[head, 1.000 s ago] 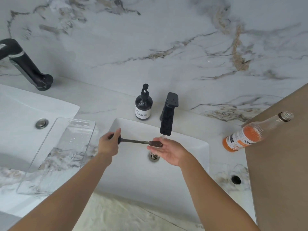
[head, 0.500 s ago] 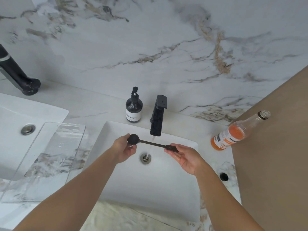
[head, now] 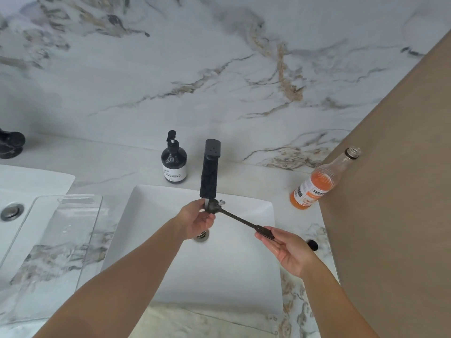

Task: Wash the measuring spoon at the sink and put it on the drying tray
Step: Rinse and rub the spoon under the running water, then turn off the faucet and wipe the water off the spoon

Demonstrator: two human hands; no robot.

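**Rinsing the spoon bowl under the tap**

From the left, I note the clear plastic drying tray [head: 61, 240] lying beside the white rectangular sink [head: 156, 240]. My left hand [head: 195, 222] cups the bowl of the slim black long-handled measuring spoon [head: 234, 217], fingers curled loosely against it rather than clamped, directly beneath the black square-spouted tap [head: 210, 172]. The spoon slants down rightward over the basin. My right hand [head: 290, 252] pinches the flat handle end between thumb and fingertips, closed firmly on it. I judge the spoon light, rigid and slippery when wet; the broad handle end offers the surest hold.
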